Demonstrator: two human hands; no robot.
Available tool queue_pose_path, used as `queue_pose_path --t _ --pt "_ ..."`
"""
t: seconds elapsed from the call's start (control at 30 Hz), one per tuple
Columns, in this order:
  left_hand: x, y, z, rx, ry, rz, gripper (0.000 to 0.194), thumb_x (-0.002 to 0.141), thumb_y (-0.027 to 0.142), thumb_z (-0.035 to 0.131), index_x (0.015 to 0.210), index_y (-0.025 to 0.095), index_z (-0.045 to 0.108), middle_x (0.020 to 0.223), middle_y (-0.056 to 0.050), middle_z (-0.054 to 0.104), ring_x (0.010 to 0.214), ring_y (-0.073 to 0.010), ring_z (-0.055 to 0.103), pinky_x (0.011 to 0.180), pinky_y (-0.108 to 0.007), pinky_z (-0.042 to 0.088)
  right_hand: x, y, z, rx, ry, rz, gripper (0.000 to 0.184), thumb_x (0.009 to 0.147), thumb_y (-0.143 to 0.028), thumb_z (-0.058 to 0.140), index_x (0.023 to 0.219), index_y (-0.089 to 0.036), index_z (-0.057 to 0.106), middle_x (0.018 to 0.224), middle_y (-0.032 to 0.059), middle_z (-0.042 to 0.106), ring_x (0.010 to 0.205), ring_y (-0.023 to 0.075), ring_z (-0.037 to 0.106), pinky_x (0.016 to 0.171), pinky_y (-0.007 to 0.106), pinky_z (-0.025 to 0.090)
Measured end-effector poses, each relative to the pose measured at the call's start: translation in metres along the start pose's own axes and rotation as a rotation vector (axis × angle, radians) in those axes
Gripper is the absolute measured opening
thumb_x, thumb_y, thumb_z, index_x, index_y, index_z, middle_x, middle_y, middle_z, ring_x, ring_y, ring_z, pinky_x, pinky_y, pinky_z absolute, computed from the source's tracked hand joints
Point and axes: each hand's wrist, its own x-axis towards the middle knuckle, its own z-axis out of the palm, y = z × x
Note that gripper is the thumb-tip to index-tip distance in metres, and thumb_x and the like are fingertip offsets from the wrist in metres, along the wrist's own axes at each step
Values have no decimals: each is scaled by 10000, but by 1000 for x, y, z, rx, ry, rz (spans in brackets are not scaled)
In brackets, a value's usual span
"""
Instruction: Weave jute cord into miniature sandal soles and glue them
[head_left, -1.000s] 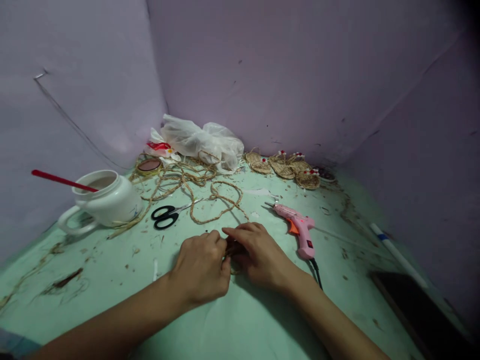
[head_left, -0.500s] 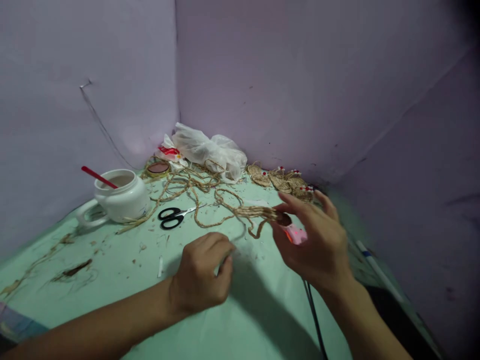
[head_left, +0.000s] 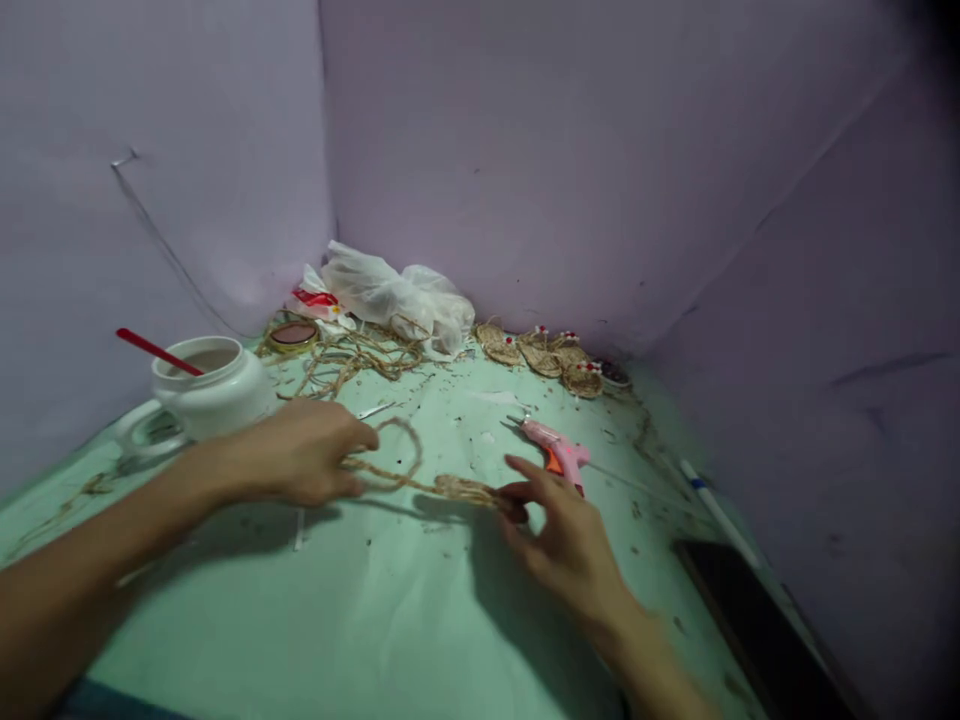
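My right hand (head_left: 566, 545) pinches one end of a flat, woven straw piece (head_left: 465, 488) above the table; a dark round part shows at the fingertips. From this piece a braided straw cord (head_left: 397, 478) runs left and makes a loop. My left hand (head_left: 311, 450) is closed on the cord, its fingertips partly hidden. Behind that hand, only the blades of the scissors (head_left: 376, 410) show. A pink glue gun (head_left: 551, 440) lies just beyond my right hand, which covers its handle.
At left stands a white mug (head_left: 225, 395) with a red stick (head_left: 157, 350). Farther back are tangled cord (head_left: 360, 355), a round tin (head_left: 292, 335), a plastic bag (head_left: 405, 295) and several woven discs with red-and-white beads (head_left: 540, 355). A dark flat object (head_left: 757, 630) lies right.
My hands parted; the right lifted the woven piece toward the glue gun, then came back lower and left. The left hand reached forward-left and took the cord, drawing its loop closer.
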Motion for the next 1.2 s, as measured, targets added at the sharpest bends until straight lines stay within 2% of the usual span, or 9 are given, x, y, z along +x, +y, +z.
queue_pose_path --t 0.07,0.13,0.2,0.3,0.4,0.47,0.67,1.0,1.2 --pt "-14 -15 -12 89 -141 -87 159 647 158 732 800 166 690 524 80 515 503 -89 445 564 -188 285 -4 -7 19 -9 -157 -11 441 755 -91 530 1192 -151 515 832 48 739 766 199 668 929 443 431" --pt "-19 -15 -12 142 -140 -112 203 628 178 756 818 142 692 590 37 567 585 -133 506 634 -236 347 -4 -15 29 -37 -236 -22 437 761 -89 535 1196 -129 533 859 71 739 795 221 659 967 481 381" --pt "-15 0 -2 131 -43 -31 183 651 160 726 828 142 686 758 -28 628 773 -209 561 760 -322 378 -4 -19 30 -36 -272 -21 426 768 -112 554 1194 -119 543 867 80 737 812 240 644 941 483 389" --pt "-3 40 25 -179 146 86 155 804 287 590 870 162 654 857 -62 631 853 -213 556 805 -345 403 -6 -15 26 26 -276 -8 426 775 -144 575 1199 -127 534 879 74 729 822 241 616 878 446 421" --pt "7 72 49 -292 83 165 106 816 232 543 828 170 628 893 -75 606 868 -223 532 783 -367 416 -11 -7 21 119 -237 -9 435 794 -191 592 1216 -122 511 936 89 706 843 234 596 832 419 434" --pt "10 79 59 -355 11 160 79 796 207 563 835 175 624 887 -65 604 861 -220 530 780 -373 419 -14 -3 18 143 -225 12 456 790 -237 628 1216 -121 512 990 106 685 873 244 587 807 418 437" --pt "12 71 73 -572 98 102 135 851 220 503 814 171 624 828 -42 625 838 -192 541 766 -349 419 -15 2 5 159 -304 157 285 759 -272 679 1026 -185 632 935 83 662 852 249 568 746 409 434" --pt "12 73 84 -580 133 1 116 760 129 487 668 178 536 739 -41 576 746 -192 505 681 -348 405 -17 1 13 237 -305 214 182 800 -241 627 978 -213 652 892 57 656 808 220 555 729 396 428" --pt "9 66 87 -665 111 23 152 783 148 508 911 175 587 876 -51 593 854 -196 525 776 -369 437 -18 1 15 243 -300 202 177 807 -191 600 969 -233 657 874 47 642 783 213 541 696 388 410"
